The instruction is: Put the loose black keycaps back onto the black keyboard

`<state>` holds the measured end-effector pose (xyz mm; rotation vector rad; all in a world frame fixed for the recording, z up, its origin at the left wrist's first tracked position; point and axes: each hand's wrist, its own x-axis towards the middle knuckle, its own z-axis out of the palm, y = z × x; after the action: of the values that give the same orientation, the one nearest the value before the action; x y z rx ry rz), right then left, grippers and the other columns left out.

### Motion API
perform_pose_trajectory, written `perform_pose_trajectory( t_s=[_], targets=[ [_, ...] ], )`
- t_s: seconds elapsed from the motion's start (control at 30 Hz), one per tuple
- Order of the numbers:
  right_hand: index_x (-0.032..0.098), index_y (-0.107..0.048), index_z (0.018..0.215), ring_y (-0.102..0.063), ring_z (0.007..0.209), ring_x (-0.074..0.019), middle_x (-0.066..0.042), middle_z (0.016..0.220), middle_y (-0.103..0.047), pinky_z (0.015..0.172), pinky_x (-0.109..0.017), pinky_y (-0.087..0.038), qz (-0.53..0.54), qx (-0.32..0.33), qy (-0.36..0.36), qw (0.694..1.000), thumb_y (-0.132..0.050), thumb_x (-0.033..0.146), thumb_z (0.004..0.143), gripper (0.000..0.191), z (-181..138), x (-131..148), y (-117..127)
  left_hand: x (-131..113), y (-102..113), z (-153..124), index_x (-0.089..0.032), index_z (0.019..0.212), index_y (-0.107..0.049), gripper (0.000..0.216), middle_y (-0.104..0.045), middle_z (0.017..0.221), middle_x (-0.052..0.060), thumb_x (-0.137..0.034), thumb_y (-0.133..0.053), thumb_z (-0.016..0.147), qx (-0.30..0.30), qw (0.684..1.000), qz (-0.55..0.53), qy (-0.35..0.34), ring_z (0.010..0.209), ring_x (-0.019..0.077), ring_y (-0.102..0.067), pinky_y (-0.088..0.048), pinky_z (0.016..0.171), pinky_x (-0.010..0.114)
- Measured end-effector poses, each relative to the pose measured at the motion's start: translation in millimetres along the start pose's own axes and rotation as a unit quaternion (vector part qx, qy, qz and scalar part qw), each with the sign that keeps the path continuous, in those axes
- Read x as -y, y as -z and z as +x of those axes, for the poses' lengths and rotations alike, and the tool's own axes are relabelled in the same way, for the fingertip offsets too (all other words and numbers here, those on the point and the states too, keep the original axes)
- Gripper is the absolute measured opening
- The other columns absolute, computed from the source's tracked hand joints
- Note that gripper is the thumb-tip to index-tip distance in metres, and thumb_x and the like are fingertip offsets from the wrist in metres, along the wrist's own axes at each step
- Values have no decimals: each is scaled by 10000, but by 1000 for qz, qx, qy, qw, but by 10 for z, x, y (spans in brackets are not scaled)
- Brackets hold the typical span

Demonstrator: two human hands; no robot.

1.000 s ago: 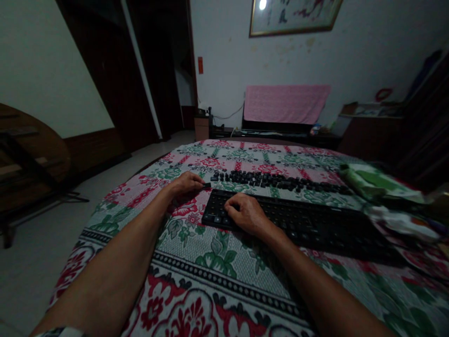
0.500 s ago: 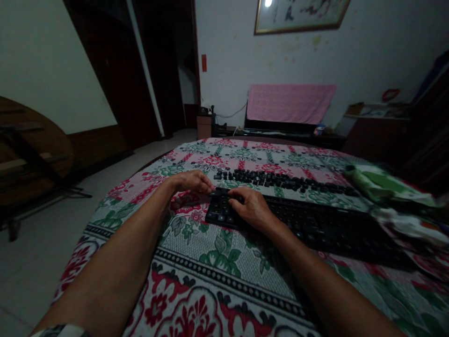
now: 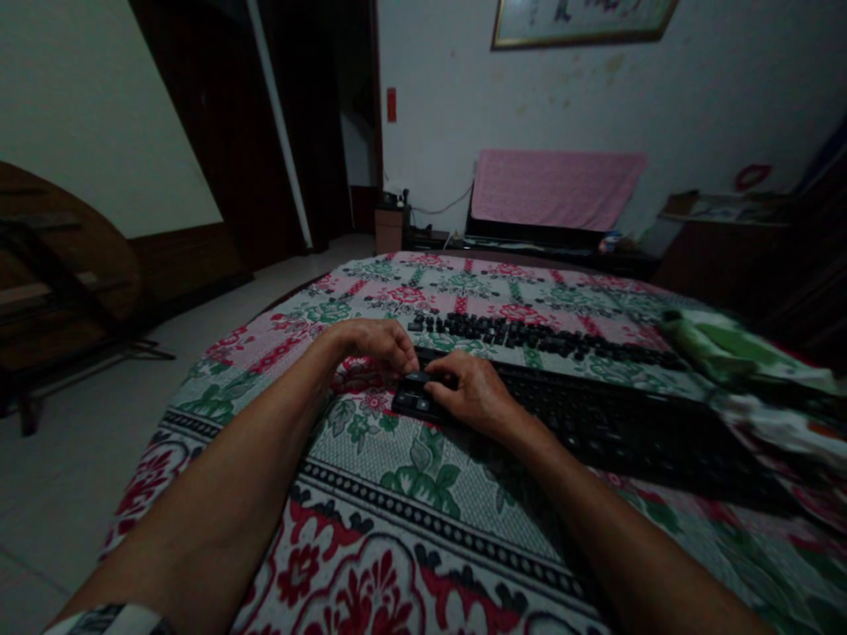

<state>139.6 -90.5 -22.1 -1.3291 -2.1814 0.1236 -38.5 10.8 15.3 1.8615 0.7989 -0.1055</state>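
A long black keyboard (image 3: 628, 422) lies aslant across the tablecloth. At its left end a wide black keycap (image 3: 417, 377) is between the fingertips of both hands, over the keys. My left hand (image 3: 384, 342) grips the keycap's left end, fingers curled and pressed together. From the right, my right hand (image 3: 473, 384) has its thumb and index finger closed in at the other end, its palm over the keyboard. Whether the keycap is seated cannot be made out. Beyond the keyboard lies a long row of loose black keycaps (image 3: 490, 330).
A patterned red, green and white tablecloth (image 3: 423, 481) covers the table. At the right lie a green and white packet (image 3: 747, 348) and crumpled white material (image 3: 771, 423). A pink towel (image 3: 559, 187) hangs at the back, and a folded round table (image 3: 59, 282) stands left.
Both hands have moved slightly toward me along the keyboard's left end, with the wide keycap between them. The camera view has shifted a little.
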Motion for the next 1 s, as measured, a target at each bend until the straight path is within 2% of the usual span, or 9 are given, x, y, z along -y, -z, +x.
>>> perform_pose_trajectory(
  t_s=[0.3,0.53,1.0],
  targets=[
    [193,-629,796,-508,755,-134,-28,813,-586,660,-224,-371,17,16,-33,999,-527,263,663,182,-16,43,-13,-17,-36,-15,-146,756,-607,217,-594,575,-22,-265,-627,575,22,998,19,47,503,77,-518,-410,507,191],
    [189,-646,748,-523,717,-131,-27,801,-605,634,-213,-382,19,25,-83,996,-545,263,626,175,0,111,-21,13,-40,2,-145,762,-595,223,-573,559,-18,-283,-615,589,37,997,40,57,489,81,-508,-403,482,195],
    [210,-649,745,-526,720,-128,-19,802,-605,644,-214,-384,20,29,-82,996,-546,293,628,177,1,84,-46,22,-38,10,-168,775,-591,256,-580,579,-21,-322,-624,573,36,996,52,67,517,92,-518,-428,500,213]
  ],
)
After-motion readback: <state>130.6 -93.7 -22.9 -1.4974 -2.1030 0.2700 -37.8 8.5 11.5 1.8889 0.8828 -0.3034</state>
